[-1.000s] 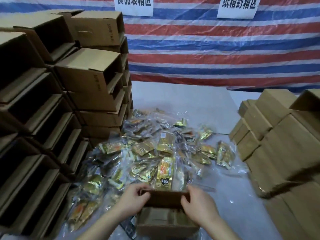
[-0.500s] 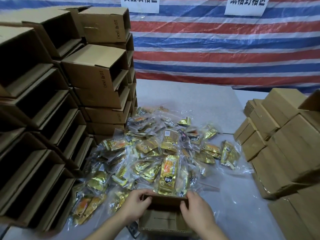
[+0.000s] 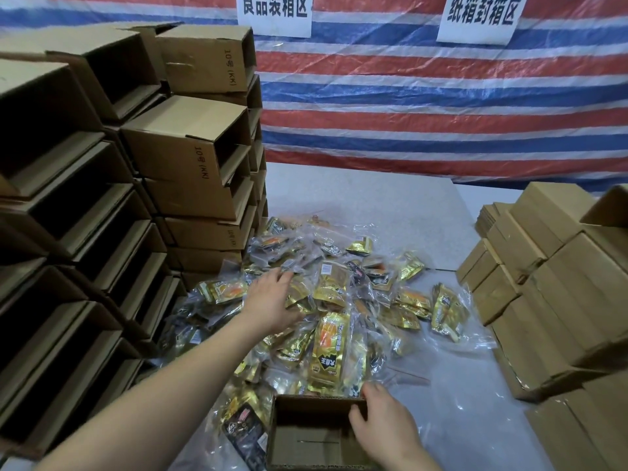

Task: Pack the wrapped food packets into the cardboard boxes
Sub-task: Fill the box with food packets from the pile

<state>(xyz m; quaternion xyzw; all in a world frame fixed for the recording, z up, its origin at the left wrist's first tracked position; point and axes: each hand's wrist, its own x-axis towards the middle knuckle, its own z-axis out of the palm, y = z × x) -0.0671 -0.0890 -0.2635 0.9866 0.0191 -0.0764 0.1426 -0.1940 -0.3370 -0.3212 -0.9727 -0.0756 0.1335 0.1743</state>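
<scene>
Up front, left hand [image 3: 272, 300] spread flat on the packet heap [image 3: 326, 300]; right hand [image 3: 382, 424] gripping the open box [image 3: 306, 440] rim.

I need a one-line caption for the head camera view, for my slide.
Left hand reaches into the pile of food packets while right hand grips the open cardboard box.

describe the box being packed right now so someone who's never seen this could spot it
Start at the heap of gold and clear wrapped food packets on the grey table, then come to its near edge. There sits a small brown cardboard box, top open and empty, with the right hand gripping its far rim. Unlike the stacked boxes left and right, it stands alone.
</scene>
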